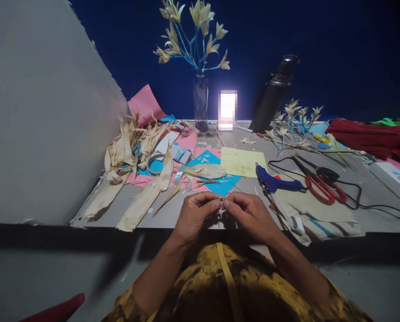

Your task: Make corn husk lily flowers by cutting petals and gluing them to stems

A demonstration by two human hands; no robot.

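My left hand (199, 213) and my right hand (245, 213) meet at the table's front edge, fingers closed in a pinch. Between both sets of fingertips is a small pale piece with a round end (221, 199); a whitish pointed bit shows below it, and the fingers cover much of the rest. Just beyond my hands lie a blue paper sheet (231, 182) with husk scraps and a yellow paper sheet (242, 162). Nearest to my right hand is a blue glue gun (276, 182), lying on its side.
Dried corn husks (146, 199) and a tape roll (155, 164) lie to the left. Husk flowers on blue stems stand in a clear bottle (200, 100). Scissors with red handles (325, 190), a black cord (359, 197), a dark flask (271, 96) and smaller flower sprigs (295, 118) are rightward.
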